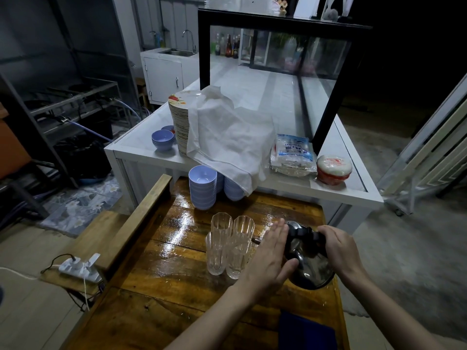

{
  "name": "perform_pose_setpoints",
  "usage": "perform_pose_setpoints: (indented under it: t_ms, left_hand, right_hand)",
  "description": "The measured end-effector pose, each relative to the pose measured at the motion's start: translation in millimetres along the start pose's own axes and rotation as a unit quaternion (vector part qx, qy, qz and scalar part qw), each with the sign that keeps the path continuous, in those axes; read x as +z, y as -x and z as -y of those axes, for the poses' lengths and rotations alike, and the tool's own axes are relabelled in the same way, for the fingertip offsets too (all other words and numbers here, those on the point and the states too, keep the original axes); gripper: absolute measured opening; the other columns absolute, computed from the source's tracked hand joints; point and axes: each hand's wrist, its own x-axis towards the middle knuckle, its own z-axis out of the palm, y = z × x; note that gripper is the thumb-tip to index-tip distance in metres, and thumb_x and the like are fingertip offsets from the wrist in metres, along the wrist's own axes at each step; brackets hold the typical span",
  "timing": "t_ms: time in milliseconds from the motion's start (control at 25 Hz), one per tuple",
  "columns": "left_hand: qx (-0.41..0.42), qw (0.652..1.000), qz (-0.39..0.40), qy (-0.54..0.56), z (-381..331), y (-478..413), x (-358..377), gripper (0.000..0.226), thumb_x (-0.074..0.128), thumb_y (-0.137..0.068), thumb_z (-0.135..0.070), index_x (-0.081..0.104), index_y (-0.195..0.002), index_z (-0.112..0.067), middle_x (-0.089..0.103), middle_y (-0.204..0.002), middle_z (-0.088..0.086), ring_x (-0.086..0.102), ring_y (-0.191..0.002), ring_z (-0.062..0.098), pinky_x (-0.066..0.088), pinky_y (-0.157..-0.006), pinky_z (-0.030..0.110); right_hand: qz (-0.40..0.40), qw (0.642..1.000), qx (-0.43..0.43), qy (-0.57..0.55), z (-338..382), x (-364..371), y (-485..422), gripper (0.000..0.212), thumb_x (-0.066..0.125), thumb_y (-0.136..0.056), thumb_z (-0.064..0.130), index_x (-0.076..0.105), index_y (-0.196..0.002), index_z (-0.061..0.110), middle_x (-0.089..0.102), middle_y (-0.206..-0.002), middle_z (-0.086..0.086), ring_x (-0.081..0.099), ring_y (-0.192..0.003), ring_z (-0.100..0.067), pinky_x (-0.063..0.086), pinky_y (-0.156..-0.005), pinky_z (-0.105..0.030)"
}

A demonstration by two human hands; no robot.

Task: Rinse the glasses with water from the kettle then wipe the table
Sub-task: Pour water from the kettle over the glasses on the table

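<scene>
A dark metal kettle is held over the right side of the wooden table, tipped leftward so that its spout is brought just beside the glasses. The kettle's black handle is grasped by the right hand, with the fingers curled firmly round it from above. The left hand is kept flat: its fingers are stretched straight and laid against the kettle's left side near the lid, while the thumb is spread below against the body, so nothing is clasped by it. Four clear ribbed glasses are grouped upright and close together at the middle of the table, whose boards are seen wet and shining. Whether water is being poured cannot be told. A blue cloth is laid at the near right edge, and stacked blue bowls are set at the far end.
</scene>
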Motion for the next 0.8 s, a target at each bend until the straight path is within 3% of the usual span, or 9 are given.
perform_pose_setpoints:
  t_ms: [160,400,520,720,800]
  left_hand:
    - [0.026,0.999,0.024,-0.035,-3.6,-5.9,-3.7,0.068,0.029,-0.101,-0.047,0.006,-0.155,-0.012,-0.002,-0.163,0.002,-0.008,-0.149,0.008,-0.009,-0.118,0.021]
    - [0.069,0.994,0.051,-0.061,-5.9,-4.5,-17.9,0.064,0.033,-0.103,-0.041,0.010,-0.154,-0.011,0.003,-0.163,0.005,-0.005,-0.150,0.011,-0.008,-0.120,0.024]
    - [0.069,0.995,0.054,-0.043,-4.9,0.1,-30.6,0.064,0.032,-0.103,-0.042,0.008,-0.155,-0.012,0.001,-0.163,0.004,-0.007,-0.149,0.010,-0.010,-0.119,0.023]
    - [0.066,0.997,0.045,-0.006,5.9,8.0,-52.3,0.066,0.028,-0.101,-0.047,0.002,-0.154,-0.018,-0.009,-0.160,-0.006,-0.017,-0.145,-0.003,-0.010,-0.118,0.020]
    - [0.066,0.997,0.036,0.011,12.2,10.6,-57.1,0.067,0.030,-0.101,-0.046,-0.001,-0.154,-0.020,-0.010,-0.161,-0.006,-0.017,-0.145,-0.002,-0.007,-0.120,0.022]
  right_hand:
    - [-0.024,0.994,0.095,-0.057,-8.7,0.6,11.2,0.037,0.043,-0.098,0.021,0.065,-0.075,0.002,0.061,-0.078,-0.016,0.059,-0.081,-0.036,0.050,-0.077,-0.056]
    - [-0.069,0.970,0.188,-0.138,-0.8,4.4,31.0,0.031,0.041,-0.099,0.020,0.060,-0.075,0.014,0.057,-0.083,-0.010,0.057,-0.083,-0.031,0.049,-0.085,-0.058]
    - [-0.074,0.970,0.187,-0.135,10.0,10.3,34.8,0.030,0.041,-0.098,0.025,0.062,-0.079,0.015,0.061,-0.088,-0.015,0.060,-0.092,-0.038,0.049,-0.085,-0.060]
    - [-0.080,0.984,0.139,-0.080,42.7,18.0,32.0,0.036,0.042,-0.098,0.022,0.063,-0.074,0.006,0.061,-0.083,-0.016,0.058,-0.087,-0.041,0.049,-0.082,-0.062]
    - [-0.076,0.988,0.119,-0.058,57.5,20.9,29.4,0.040,0.043,-0.093,0.030,0.064,-0.075,0.000,0.059,-0.081,-0.017,0.057,-0.084,-0.039,0.049,-0.079,-0.060]
